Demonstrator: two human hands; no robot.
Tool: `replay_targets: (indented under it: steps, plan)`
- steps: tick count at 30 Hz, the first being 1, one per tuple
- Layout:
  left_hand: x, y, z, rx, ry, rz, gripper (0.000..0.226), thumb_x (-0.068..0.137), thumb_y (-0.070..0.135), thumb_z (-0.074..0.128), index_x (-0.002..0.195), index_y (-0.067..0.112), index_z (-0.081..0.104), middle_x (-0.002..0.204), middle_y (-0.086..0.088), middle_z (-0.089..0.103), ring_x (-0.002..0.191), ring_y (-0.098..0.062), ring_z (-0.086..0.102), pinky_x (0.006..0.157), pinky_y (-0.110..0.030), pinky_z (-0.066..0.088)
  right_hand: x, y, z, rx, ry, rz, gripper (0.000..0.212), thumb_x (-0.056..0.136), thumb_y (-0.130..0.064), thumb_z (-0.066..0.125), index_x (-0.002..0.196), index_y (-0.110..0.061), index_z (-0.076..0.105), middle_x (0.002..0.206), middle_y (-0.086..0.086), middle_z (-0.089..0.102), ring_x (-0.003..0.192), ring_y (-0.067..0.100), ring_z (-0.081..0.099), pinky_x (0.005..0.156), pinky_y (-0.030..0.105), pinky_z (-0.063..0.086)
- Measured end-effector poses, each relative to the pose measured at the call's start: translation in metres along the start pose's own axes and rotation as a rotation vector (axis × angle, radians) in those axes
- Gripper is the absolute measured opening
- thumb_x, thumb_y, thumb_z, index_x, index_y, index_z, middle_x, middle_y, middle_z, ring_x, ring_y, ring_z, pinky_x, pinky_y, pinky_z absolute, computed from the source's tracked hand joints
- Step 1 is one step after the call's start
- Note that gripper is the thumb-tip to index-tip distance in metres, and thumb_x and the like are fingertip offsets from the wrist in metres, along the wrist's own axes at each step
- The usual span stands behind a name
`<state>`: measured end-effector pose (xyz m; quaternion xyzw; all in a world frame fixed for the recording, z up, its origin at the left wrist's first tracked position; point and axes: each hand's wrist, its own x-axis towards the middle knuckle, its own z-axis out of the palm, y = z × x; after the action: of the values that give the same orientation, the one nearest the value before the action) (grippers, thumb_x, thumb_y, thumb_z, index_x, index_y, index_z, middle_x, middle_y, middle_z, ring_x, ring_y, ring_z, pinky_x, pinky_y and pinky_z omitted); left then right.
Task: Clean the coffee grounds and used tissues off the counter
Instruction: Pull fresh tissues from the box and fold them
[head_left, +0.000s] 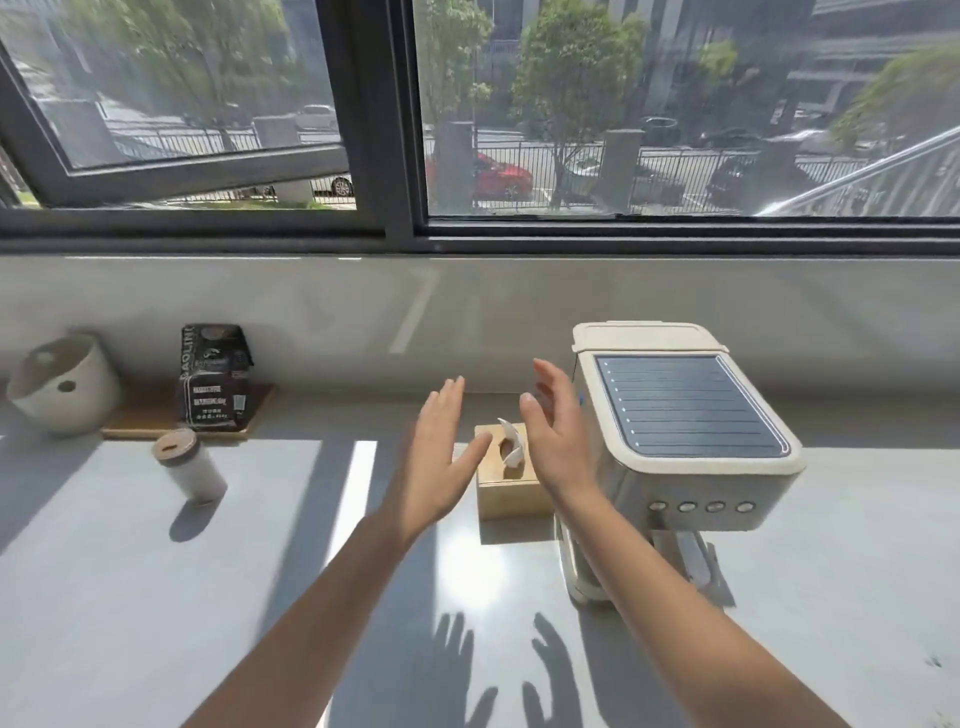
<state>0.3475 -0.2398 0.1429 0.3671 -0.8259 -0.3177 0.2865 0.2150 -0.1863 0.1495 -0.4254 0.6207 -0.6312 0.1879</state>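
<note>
Your left hand (441, 457) and right hand (558, 436) hover near the tissue box (511, 488), grip empty, fingers straight. Steady the box, pinch its upright tissue (511, 441), pull straight. Dark specks (933, 662), likely grounds, lie far right on the surface (156, 597); no used tissues show

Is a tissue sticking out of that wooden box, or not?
Out: a white tissue pokes up through the top slot of the wooden box. How many remain inside, cannot tell.

Cream espresso machine (685, 415) at right. Wooden tissue box (511, 499) just left of it. Lidded tumbler (189, 465) at left. Black coffee bag (215, 376) stands on wooden tray (143, 420) beyond tumbler. White pot (62, 384) far left.
</note>
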Motion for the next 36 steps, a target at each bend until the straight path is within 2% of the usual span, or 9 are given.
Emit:
replay_targets:
  steps: [5, 9, 15, 17, 19, 21, 25, 30, 36]
  plan:
    - [0.019, -0.062, 0.022, -0.087, -0.197, -0.162, 0.063, 0.095, 0.024, 0.053, 0.150, 0.015, 0.021, 0.159, 0.001, 0.020, 0.146, -0.013, 0.018, 0.118, -0.029, 0.016, 0.009, 0.067, 0.020, -0.183, -0.027, 0.351, 0.045, 0.097, -0.020, 0.049, 0.140, -0.015, 0.039, 0.145, 0.001, 0.043, 0.134, 0.017, 0.038, 0.108, 0.031, 0.031]
    - [0.043, -0.094, 0.042, -0.100, -0.264, -0.148, 0.060, 0.093, 0.014, 0.055, 0.146, 0.011, 0.029, 0.152, 0.003, 0.032, 0.142, -0.016, 0.029, 0.106, -0.012, 0.018, 0.012, 0.106, 0.027, -0.290, -0.012, 0.438, 0.046, 0.096, -0.023, 0.051, 0.139, -0.012, 0.039, 0.145, 0.006, 0.042, 0.133, 0.021, 0.040, 0.111, 0.039, 0.033]
    - [0.084, -0.109, 0.080, 0.026, -0.375, -0.080, 0.038, 0.086, 0.012, 0.053, 0.123, 0.006, 0.049, 0.118, -0.009, 0.058, 0.116, -0.030, 0.051, 0.090, -0.024, 0.036, 0.022, 0.135, 0.033, -0.479, 0.043, 0.476, 0.052, 0.086, -0.028, 0.063, 0.132, -0.014, 0.045, 0.126, 0.005, 0.054, 0.118, 0.023, 0.046, 0.101, 0.036, 0.039]
    - [0.098, -0.113, 0.090, 0.058, -0.391, -0.058, 0.046, 0.085, 0.009, 0.052, 0.130, 0.006, 0.045, 0.133, -0.008, 0.053, 0.128, -0.031, 0.044, 0.101, -0.035, 0.037, 0.022, 0.140, 0.033, -0.541, 0.010, 0.467, 0.059, 0.081, -0.030, 0.068, 0.133, -0.017, 0.044, 0.123, 0.002, 0.055, 0.116, 0.023, 0.044, 0.097, 0.033, 0.037]
    - [0.111, -0.119, 0.095, 0.089, -0.377, -0.074, 0.063, 0.088, 0.008, 0.051, 0.146, 0.007, 0.027, 0.155, -0.009, 0.031, 0.144, -0.025, 0.025, 0.115, -0.034, 0.022, 0.023, 0.144, 0.035, -0.586, 0.000, 0.456, 0.063, 0.078, -0.033, 0.071, 0.133, -0.018, 0.044, 0.123, -0.001, 0.054, 0.115, 0.022, 0.042, 0.097, 0.032, 0.035]
    - [0.124, -0.125, 0.099, 0.116, -0.378, -0.056, 0.068, 0.088, 0.007, 0.050, 0.149, 0.010, 0.020, 0.157, -0.008, 0.027, 0.145, -0.023, 0.023, 0.117, -0.035, 0.020, 0.021, 0.147, 0.038, -0.604, 0.014, 0.437, 0.062, 0.076, -0.033, 0.071, 0.131, -0.020, 0.045, 0.122, -0.003, 0.053, 0.114, 0.021, 0.040, 0.097, 0.032, 0.035]
    - [0.137, -0.129, 0.105, 0.193, -0.407, 0.025, 0.057, 0.085, 0.016, 0.052, 0.140, 0.025, 0.042, 0.136, 0.000, 0.055, 0.125, -0.024, 0.047, 0.099, -0.035, 0.038, 0.011, 0.154, 0.045, -0.593, 0.065, 0.373, 0.050, 0.078, -0.026, 0.069, 0.124, -0.024, 0.050, 0.116, -0.005, 0.054, 0.112, 0.017, 0.036, 0.096, 0.031, 0.036]
    - [0.119, -0.140, 0.100, 0.306, -0.223, -0.025, 0.034, 0.083, 0.031, 0.056, 0.117, 0.033, 0.060, 0.104, 0.000, 0.060, 0.102, -0.021, 0.055, 0.079, -0.030, 0.034, 0.013, 0.160, 0.048, -0.593, 0.114, 0.294, 0.031, 0.077, -0.022, 0.067, 0.107, -0.025, 0.059, 0.096, -0.008, 0.060, 0.098, 0.013, 0.037, 0.090, 0.032, 0.035]
    - [0.080, -0.147, 0.065, 0.252, -0.144, 0.039, 0.011, 0.079, 0.035, 0.063, 0.081, 0.025, 0.061, 0.062, 0.010, 0.060, 0.062, -0.011, 0.058, 0.061, -0.029, 0.042, 0.007, 0.166, 0.045, -0.638, 0.046, 0.195, 0.036, 0.078, -0.004, 0.058, 0.106, -0.025, 0.062, 0.105, -0.011, 0.063, 0.106, 0.017, 0.048, 0.087, 0.023, 0.029]
